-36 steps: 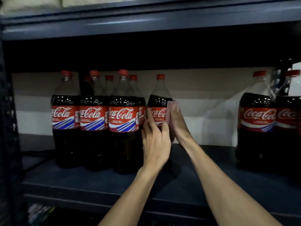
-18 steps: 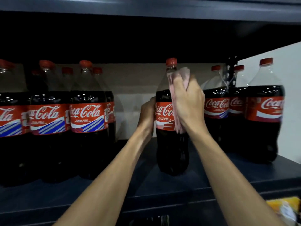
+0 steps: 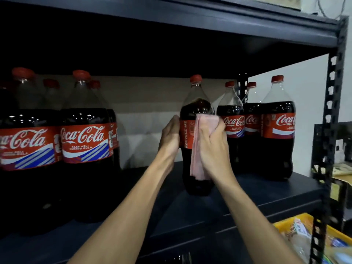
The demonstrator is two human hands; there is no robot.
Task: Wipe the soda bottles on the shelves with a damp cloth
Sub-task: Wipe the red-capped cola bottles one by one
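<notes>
Pink cloth [image 3: 202, 147] has slid from the neck half a second ago down onto the label of the lone soda bottle [image 3: 197, 134], pressed flat under the right hand [image 3: 213, 147]; wipe looks mid-body now. Left hand [image 3: 170, 136] wraps the bottle's left side, steadying it upright mid-shelf [image 3: 247, 199]. Open gap to the left; right-hand bottles [image 3: 255, 130] stand just beside the knuckles, front edge near.
</notes>
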